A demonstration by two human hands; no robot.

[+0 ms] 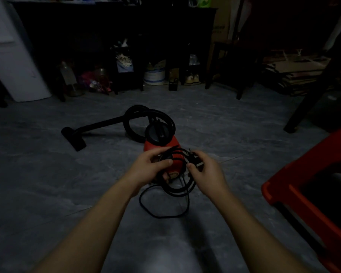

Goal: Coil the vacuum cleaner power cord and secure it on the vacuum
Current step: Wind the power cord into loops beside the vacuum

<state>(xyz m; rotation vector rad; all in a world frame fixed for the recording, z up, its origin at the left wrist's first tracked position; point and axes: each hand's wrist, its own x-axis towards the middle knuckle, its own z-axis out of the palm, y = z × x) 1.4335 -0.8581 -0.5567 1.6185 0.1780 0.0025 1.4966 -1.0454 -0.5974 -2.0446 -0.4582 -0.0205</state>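
Head view: both hands (left hand, right hand) grip cord.

Both bare forearms reach forward, left hand and right hand close together, fingers curled round the cord.

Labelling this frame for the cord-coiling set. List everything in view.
vacuum cleaner: 1, red with black lid, floor centre
hose: 1, black, looped behind the vacuum cleaner
floor nozzle: 1, black, floor to the left
power cord: 1, black, partly coiled, loop on floor
stool: 1, red, right edge
bucket: 1, white, back centre
bottle: 1, clear, back left
left hand: 1, grips the coil
right hand: 1, fingers pinch the power cord
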